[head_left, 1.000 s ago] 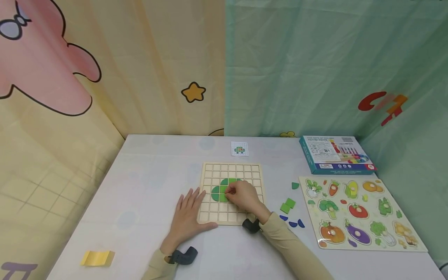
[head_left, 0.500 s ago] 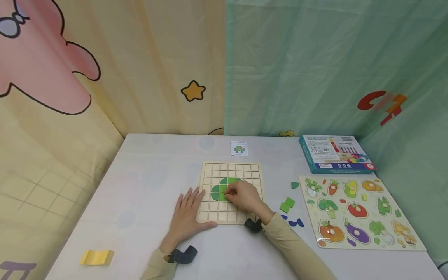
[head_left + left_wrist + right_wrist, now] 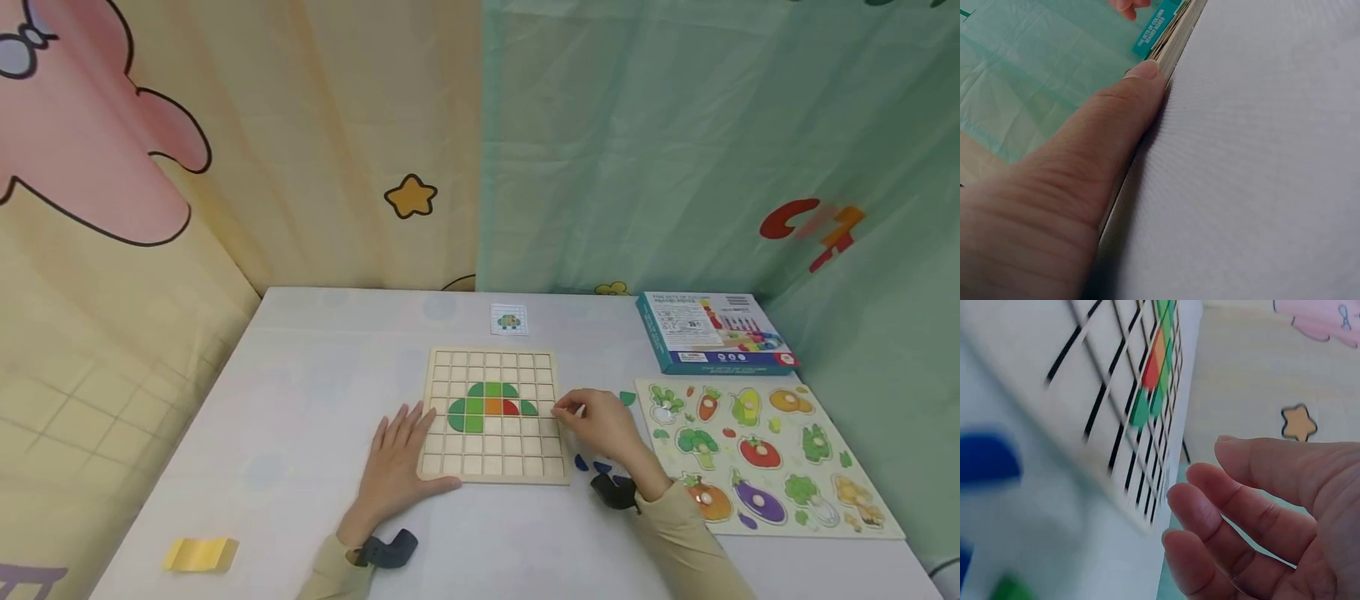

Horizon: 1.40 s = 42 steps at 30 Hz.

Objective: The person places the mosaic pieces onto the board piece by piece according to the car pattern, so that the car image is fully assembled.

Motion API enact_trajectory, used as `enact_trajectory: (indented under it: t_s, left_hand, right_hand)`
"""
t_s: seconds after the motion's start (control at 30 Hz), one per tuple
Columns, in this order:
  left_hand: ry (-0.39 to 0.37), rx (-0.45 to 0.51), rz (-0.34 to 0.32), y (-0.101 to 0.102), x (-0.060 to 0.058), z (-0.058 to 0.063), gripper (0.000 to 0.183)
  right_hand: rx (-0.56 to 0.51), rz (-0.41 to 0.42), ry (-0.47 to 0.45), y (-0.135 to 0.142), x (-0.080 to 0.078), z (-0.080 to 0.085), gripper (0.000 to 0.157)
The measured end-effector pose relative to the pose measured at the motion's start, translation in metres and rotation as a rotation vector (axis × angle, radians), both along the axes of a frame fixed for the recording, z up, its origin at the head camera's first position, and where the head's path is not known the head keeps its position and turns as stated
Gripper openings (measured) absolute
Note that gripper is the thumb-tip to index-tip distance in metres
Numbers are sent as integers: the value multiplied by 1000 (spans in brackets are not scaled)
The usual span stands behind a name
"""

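Observation:
A wooden grid board [image 3: 517, 446] lies on the table, with green quarter-circles [image 3: 457, 421], light green squares [image 3: 474, 422], an orange square [image 3: 492, 406] and a red quarter-circle [image 3: 511, 407] set in its cells. My left hand [image 3: 397, 458] rests spread at the board's lower left corner, its thumb [image 3: 1116, 112] along the near edge. Just past the right edge hovers my right hand [image 3: 603, 425], fingers loosely bent. Its wrist view shows nothing between thumb and fingertips. Blue half-circles [image 3: 581, 462] lie below it, and a green quarter-circle piece [image 3: 627, 398] lies beyond it.
Behind the board lies a small pattern card [image 3: 509, 319]. At the right are a vegetable knob puzzle [image 3: 731, 475] and a teal-sided box [image 3: 716, 333]. A folded yellow paper [image 3: 201, 555] sits front left. Curtains [image 3: 360, 125] hang behind the table.
My right hand has moved right, off the board's middle to beyond its edge, and the orange square and red quarter-circle now show. The left hand stays at its corner.

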<state>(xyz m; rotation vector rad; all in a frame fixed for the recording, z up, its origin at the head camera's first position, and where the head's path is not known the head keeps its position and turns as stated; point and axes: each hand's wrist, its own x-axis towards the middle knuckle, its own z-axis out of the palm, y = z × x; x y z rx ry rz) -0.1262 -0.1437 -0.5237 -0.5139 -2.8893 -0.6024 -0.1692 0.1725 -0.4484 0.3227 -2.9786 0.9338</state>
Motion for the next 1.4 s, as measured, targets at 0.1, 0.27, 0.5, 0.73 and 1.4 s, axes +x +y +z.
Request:
enact_trajectory:
  t_s: [0.1,0.27,0.5,0.73,1.4]
  left_hand:
    - [7,-1,4,-1,0,-1,110]
    - [20,-2,3,-2,0,-2,111]
    - [19,-1,-2,-1,-2,-3,111]
    - [32,2,2,-1,-2,-5,110]
    - [15,2,-2,1,0,-3,110]
  right_hand:
    - [13,-28,-12,24,4,-1,12]
    - [38,-78,-28,56,14,-3,12]
    - [87,-127,-76,77,23,-9,16]
    - [104,-151,-123,83,23,-16,23]
    - [59,-129,-161,84,15,-19,19]
